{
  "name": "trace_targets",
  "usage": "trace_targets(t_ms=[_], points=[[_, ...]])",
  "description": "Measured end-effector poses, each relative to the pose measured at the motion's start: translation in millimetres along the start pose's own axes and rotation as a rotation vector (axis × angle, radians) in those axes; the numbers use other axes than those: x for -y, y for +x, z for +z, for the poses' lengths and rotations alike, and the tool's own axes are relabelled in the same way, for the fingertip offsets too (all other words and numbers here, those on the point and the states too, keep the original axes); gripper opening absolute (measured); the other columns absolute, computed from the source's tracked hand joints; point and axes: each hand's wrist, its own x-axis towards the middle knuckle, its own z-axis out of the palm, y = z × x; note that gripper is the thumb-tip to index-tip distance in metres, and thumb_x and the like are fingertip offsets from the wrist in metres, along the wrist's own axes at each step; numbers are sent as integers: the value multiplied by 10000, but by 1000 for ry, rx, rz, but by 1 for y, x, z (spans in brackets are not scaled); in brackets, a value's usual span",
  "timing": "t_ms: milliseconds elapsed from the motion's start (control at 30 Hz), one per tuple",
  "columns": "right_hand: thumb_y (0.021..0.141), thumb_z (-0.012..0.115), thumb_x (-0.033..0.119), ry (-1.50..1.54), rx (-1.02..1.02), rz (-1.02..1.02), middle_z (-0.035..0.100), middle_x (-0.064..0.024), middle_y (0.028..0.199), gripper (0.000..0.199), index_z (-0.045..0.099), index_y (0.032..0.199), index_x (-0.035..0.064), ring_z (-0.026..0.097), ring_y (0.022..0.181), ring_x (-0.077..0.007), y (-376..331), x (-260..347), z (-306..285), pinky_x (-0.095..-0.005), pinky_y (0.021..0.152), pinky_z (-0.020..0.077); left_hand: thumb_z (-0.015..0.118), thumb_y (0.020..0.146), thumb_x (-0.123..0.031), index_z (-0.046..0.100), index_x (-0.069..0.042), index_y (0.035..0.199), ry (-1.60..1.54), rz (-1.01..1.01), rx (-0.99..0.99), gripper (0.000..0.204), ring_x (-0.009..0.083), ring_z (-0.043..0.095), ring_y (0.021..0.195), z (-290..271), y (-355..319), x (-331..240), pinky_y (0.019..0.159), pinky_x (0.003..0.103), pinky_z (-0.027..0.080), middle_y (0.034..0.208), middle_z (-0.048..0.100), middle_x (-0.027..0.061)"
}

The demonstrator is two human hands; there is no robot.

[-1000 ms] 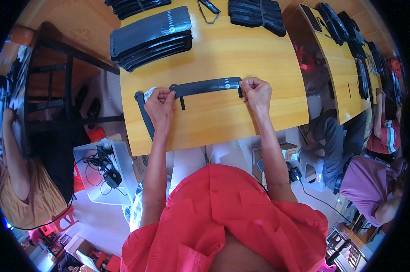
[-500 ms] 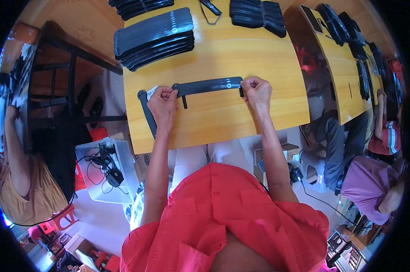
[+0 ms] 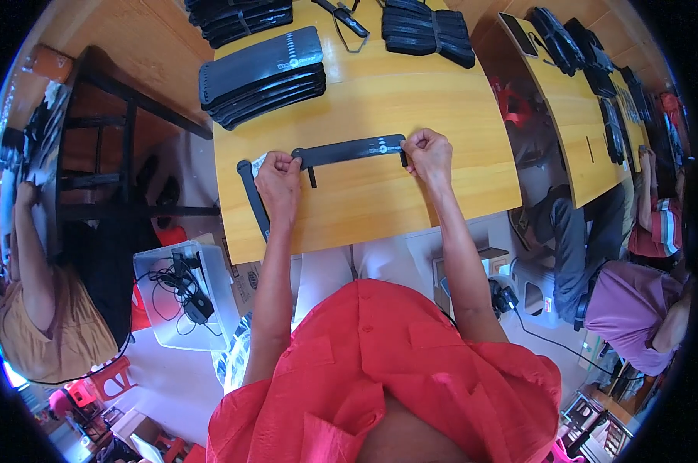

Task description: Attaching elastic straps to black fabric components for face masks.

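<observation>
A long flat black strap (image 3: 349, 150) lies across the wooden table (image 3: 380, 201) in front of me. My left hand (image 3: 278, 179) pinches its left end, and my right hand (image 3: 428, 153) grips its right end. A second narrow black strip (image 3: 252, 197) lies at an angle just left of my left hand, near the table's left edge. A small pale scrap shows between that strip and my left thumb.
A stack of black flat pieces (image 3: 260, 73) sits at the back left, another bundle (image 3: 430, 31) at the back right, pliers (image 3: 345, 15) between them. A clear bin with cables (image 3: 183, 297) stands on the floor left. People sit at the left and right.
Both hands stay on the strap's ends; the view has shifted slightly, and the strap and hands sit about where they were.
</observation>
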Motion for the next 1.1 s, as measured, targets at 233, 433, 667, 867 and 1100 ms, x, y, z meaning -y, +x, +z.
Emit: trace_targets(t_ms=[233,433,667,867,1100], points=[[737,653,10,60,17,10,561,-64,514,133,563,640,3,536,388,-117,2,-2,-1,-258,350,417,700,708,-55,582,-1,723,47,143,-60,131,189,547,560,2,0,7,574,309,443,598,562,81],[810,585,47,376,87,29,549,-53,562,98,564,729,-3,521,386,-114,4,-15,-11,-235,350,422,655,786,-87,588,4,776,-53,108,11,113,108,534,555,-3,-1,9,501,251,443,613,556,43],[819,559,66,142,-182,-386,577,-92,734,73,579,831,-3,590,616,-200,-25,-21,-7,-312,519,475,630,796,-124,590,37,998,111,453,-48,261,246,604,797,-18,-20,-9,723,337,482,930,622,151],[804,603,212,-528,-178,-867,486,-143,1230,399,531,1130,-7,423,1169,-304,-65,-5,21,-455,935,347,581,831,-346,360,2,1323,574,714,157,642,312,322,1286,4,-50,-17,1041,487,243,1380,354,172],[883,492,350,-832,42,-778,266,-101,1449,588,325,1363,55,252,1337,-231,-66,-25,35,-506,1064,186,504,849,-462,262,-28,1387,690,718,293,732,273,184,1357,10,-53,0,1067,533,130,1470,203,118]])
